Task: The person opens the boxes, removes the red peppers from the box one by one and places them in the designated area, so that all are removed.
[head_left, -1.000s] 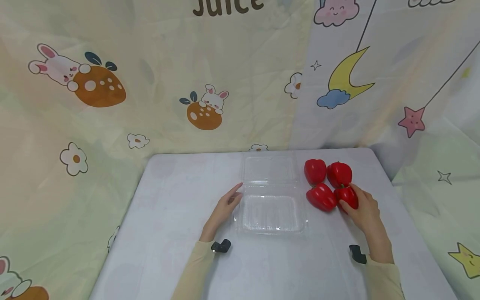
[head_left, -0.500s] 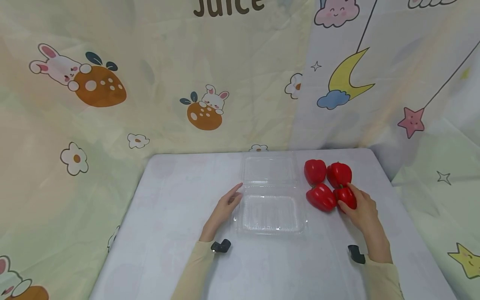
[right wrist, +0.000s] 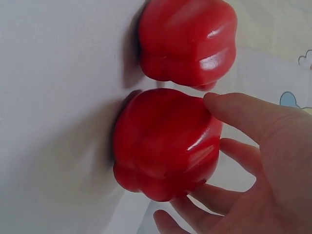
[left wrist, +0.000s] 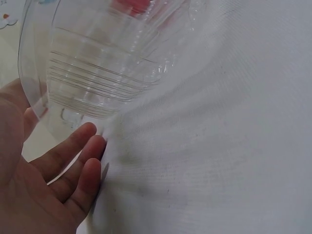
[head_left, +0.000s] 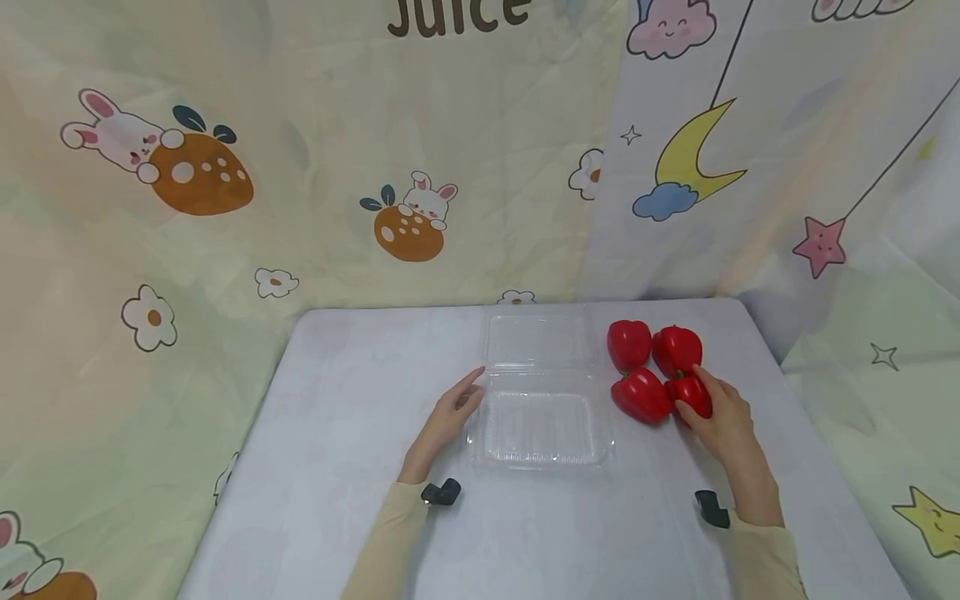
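In the head view my right hand [head_left: 726, 421] grips a red bell pepper [head_left: 689, 395], thumb on its near left side and fingers on the far right. Close up in the right wrist view, that pepper [right wrist: 165, 144] sits low by the white cloth, with the thumb on its upper part and fingers curled around it. My left hand [head_left: 450, 412] lies beside a clear plastic clamshell box [head_left: 543, 462], its fingers relaxed and fingertips at the left edge. Behind the box's rim [left wrist: 24, 73], part of the left hand shows through the plastic.
Other red bell peppers [head_left: 641, 395] stand in a tight cluster right of the box. The box's lid [head_left: 540, 337] is folded back flat toward the far edge of the white table [head_left: 360, 467]. A printed cloth [head_left: 315, 150] hangs behind.
My right hand and the gripped pepper have shifted very slightly left. The left hand and the box stay where they were.
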`<state>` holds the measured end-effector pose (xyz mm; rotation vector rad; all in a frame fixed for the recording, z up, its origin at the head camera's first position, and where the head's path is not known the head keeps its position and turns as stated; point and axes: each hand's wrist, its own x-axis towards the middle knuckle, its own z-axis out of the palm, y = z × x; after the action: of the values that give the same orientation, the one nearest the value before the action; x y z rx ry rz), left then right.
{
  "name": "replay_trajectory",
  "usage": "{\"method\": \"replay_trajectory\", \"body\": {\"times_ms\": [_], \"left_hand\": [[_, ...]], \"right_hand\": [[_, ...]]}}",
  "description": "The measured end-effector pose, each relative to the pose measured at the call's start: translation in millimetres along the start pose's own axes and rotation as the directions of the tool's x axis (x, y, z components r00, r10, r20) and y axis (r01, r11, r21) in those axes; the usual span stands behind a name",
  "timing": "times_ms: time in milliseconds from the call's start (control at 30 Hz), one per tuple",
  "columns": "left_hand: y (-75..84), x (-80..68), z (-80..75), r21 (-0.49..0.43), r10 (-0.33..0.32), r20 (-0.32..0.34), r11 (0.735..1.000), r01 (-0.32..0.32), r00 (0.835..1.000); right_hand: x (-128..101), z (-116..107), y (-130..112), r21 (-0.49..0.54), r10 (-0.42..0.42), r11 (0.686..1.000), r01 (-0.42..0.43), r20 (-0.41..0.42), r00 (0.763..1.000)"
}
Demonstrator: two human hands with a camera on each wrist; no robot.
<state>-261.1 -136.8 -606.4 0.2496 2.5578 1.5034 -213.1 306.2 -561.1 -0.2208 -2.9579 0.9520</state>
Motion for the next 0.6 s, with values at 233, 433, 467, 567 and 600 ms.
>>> {"method": "replay_trajectory", "body": {"times_ms": [233,433,467,567,600], "left_hand": [[1.5,0.4,-3.4,0.018,0.007,0.017,1.0,-0.007,1.0],[3.8,3.1,-7.1,0.047,0.019,0.03,0.999,-0.021,0.999],[3.8,4.5,-7.4,0.047,0.023,0.03,0.999,-0.024,0.999],[5.8,9.1,-8.5,0.034,0.047,0.017,0.998,-0.048,0.999],[6.9,10.8,-9.3,0.035,0.052,0.009,0.998,-0.052,0.999]], "right_hand": [[2.1,-5.0,0.6,-0.019,0.02,1.0,-0.02,0.001,1.0],[3.9,-10.3,0.6,-0.031,0.029,0.999,-0.028,0.004,1.0],[3.7,-11.4,0.5,-0.033,0.024,0.999,-0.024,0.003,1.0],[3.7,-14.6,0.2,-0.035,0.011,0.999,-0.011,0.001,1.0],[4.1,-15.6,0.1,-0.038,0.005,0.999,-0.005,-0.001,1.0]]}}
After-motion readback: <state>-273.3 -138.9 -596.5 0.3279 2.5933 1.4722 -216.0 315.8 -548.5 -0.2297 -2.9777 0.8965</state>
